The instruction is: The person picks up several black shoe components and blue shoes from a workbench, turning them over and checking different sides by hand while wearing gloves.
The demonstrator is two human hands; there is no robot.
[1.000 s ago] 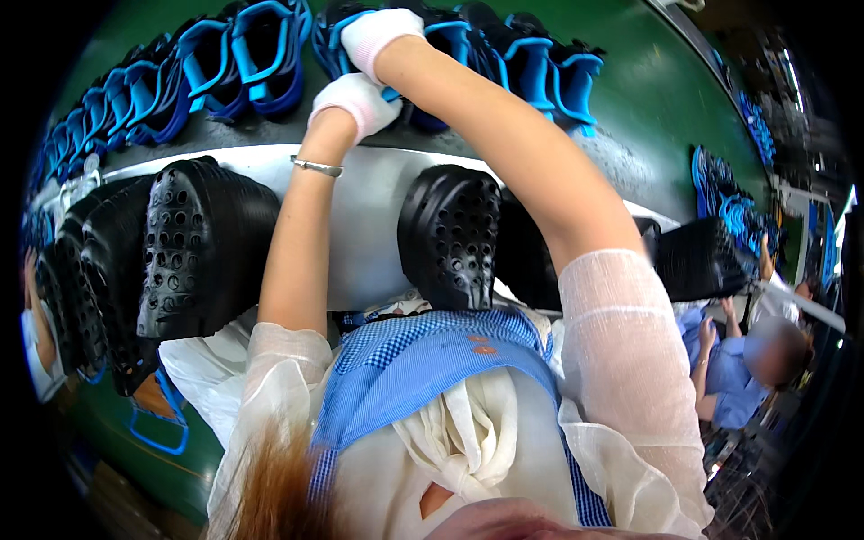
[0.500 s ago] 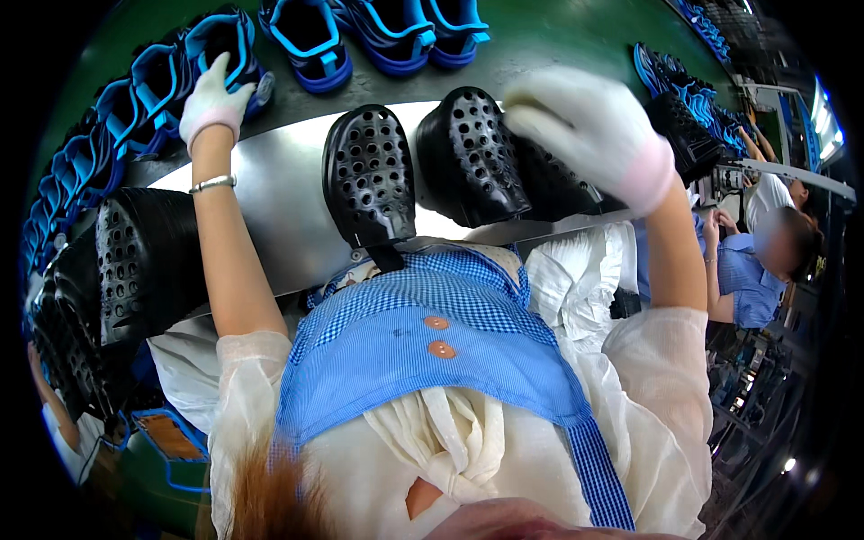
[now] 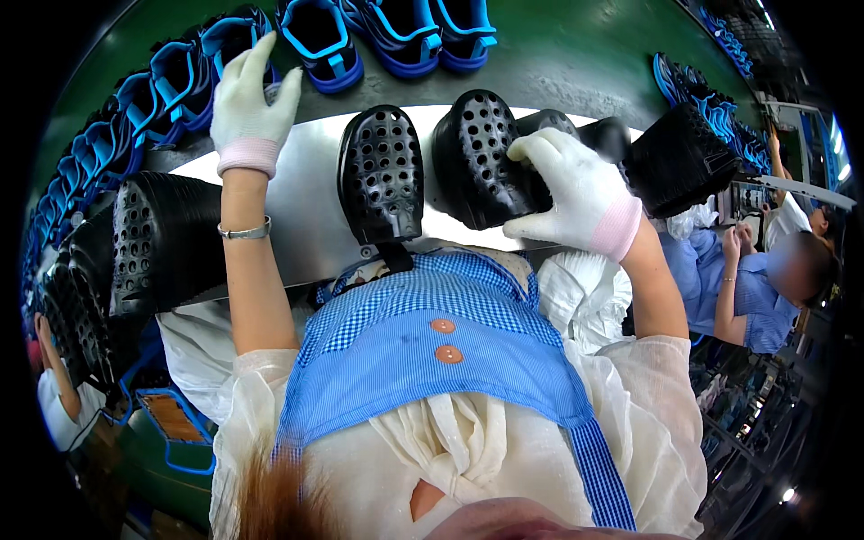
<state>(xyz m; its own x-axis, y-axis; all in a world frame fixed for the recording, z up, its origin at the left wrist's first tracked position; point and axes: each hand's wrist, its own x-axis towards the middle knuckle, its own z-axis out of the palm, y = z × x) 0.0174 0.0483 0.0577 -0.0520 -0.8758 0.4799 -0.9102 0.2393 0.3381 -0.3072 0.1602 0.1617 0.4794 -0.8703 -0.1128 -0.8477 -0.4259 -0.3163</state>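
My left hand (image 3: 252, 112), in a white glove with a pink cuff, reaches over the far edge of the metal surface with its fingers spread. Close beyond its fingertips stands a black-and-blue shoe (image 3: 236, 38). My right hand (image 3: 576, 193), gloved alike, has its thumb and fingers apart at the right side of a stack of black perforated insoles (image 3: 480, 148). Its fingers cover part of the stack, and I cannot tell how firmly they touch it. Left of that stack lies another black perforated insole (image 3: 385, 171), heel end toward me.
Shoes (image 3: 317, 49) line the far side of the green-edged bench, curving down the left. More insole stacks stand at the left (image 3: 166, 238) and right (image 3: 679, 162). A metal plate (image 3: 297, 193) lies before me. A seated person in blue (image 3: 751, 283) is at the right.
My right hand has moved down and left to the insole stack, its fingers opening around the side. The left hand has drawn slightly rightward from the shoe opening. The view has shifted slightly.
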